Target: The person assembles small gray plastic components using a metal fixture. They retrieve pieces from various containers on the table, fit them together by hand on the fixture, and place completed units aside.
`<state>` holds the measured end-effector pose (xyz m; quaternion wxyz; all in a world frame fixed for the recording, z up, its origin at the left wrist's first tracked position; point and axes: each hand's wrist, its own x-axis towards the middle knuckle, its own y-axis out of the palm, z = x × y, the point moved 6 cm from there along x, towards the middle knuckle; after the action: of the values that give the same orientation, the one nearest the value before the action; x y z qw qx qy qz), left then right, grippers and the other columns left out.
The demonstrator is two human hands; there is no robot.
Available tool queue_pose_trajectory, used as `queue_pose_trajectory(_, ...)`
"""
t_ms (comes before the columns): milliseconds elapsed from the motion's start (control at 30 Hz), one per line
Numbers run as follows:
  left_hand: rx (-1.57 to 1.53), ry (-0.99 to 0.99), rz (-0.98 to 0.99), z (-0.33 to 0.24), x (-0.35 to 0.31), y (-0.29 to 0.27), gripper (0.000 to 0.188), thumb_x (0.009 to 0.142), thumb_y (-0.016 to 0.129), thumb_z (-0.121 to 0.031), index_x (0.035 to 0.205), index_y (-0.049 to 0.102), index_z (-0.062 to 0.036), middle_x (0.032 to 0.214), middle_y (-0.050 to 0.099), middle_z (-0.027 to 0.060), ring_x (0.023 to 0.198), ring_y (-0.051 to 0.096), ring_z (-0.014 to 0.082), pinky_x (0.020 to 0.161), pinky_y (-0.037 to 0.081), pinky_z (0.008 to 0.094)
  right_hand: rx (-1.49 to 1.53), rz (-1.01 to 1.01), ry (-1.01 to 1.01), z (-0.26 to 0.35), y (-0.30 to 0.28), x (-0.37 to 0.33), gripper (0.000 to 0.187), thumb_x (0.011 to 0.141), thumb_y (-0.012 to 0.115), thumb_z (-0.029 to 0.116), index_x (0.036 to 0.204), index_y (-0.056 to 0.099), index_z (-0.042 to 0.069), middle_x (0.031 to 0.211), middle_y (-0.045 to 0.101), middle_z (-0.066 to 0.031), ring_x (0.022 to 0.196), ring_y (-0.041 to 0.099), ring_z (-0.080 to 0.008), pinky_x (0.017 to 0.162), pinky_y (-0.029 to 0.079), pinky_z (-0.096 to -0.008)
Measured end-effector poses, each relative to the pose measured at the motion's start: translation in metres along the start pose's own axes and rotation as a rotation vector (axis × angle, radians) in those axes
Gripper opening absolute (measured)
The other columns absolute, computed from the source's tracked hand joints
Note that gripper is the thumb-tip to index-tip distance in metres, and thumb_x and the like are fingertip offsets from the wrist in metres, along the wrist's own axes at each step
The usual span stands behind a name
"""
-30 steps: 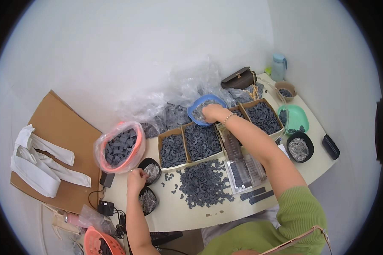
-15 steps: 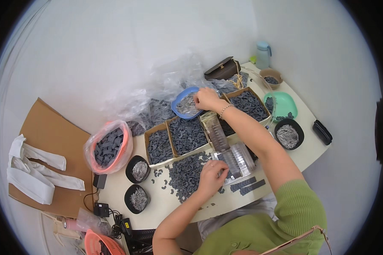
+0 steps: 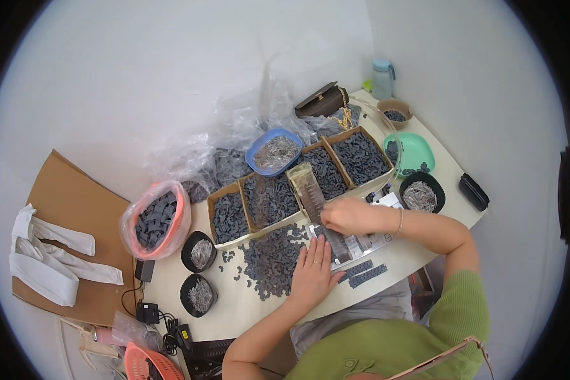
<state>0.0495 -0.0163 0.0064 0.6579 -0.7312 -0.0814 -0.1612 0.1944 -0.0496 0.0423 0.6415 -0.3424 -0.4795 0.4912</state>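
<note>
A metal plate fixture (image 3: 387, 201) lies near the table's front edge and carries a block with a row of dark pieces (image 3: 339, 251). My left hand (image 3: 311, 277) lies with fingers stretched out along the fixture's left side. Above the block, my right hand (image 3: 347, 216) is closed, fingers pointing down; whatever they hold is hidden. A brownish see-through slotted strip (image 3: 306, 185) leans from the cardboard boxes down to the fixture. Small dark plastic parts (image 3: 273, 256) form a loose pile left of my left hand. Two dark finished-looking strips (image 3: 367, 275) lie just in front of the fixture.
Cardboard boxes (image 3: 229, 218) of dark parts line the back. A blue bowl (image 3: 273, 152) of metal pins stands behind them. Black bowls (image 3: 199, 295) of pins sit left, another black bowl (image 3: 422, 192) right, near a green plate (image 3: 418, 152). A pink basket (image 3: 182, 218) stands far left.
My right hand has come from the blue bowl down to the fixture. My left hand has opened out from a pinch and lies flat beside it. The whole view has shifted slightly.
</note>
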Motion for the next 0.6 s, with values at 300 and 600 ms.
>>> queue_pose_trajectory(300, 0.013, -0.018, 0.073, -0.003, -0.002, -0.006, 0.08, 0.08, 0.065, -0.049, 0.131, 0.045, 0.0091, 0.14, 0.041, 0.0265, 0.133, 0.037, 0.0383, 0.108, 0.027, 0.0511, -0.259, -0.156, -0.072, 0.024, 0.018, -0.024, 0.013, 0.073, 0.059, 0.011, 0.083, 0.061, 0.003, 0.086, 0.058, -0.0084, 0.085, 0.06, -0.0231, 0.072, 0.052, -0.0328)
queue_pose_trajectory(600, -0.138, -0.126, 0.058, 0.021, 0.008, 0.0, 0.074, 0.084, 0.063, -0.043, 0.135, 0.041, 0.0052, 0.145, 0.029, 0.026, 0.134, 0.029, 0.0405, 0.109, 0.022, 0.0523, -0.226, -0.238, -0.004, 0.017, 0.0, -0.049, 0.03, 0.075, 0.058, 0.012, 0.102, 0.066, 0.002, 0.099, 0.06, -0.0077, 0.096, 0.055, -0.0236, 0.081, 0.045, -0.0357)
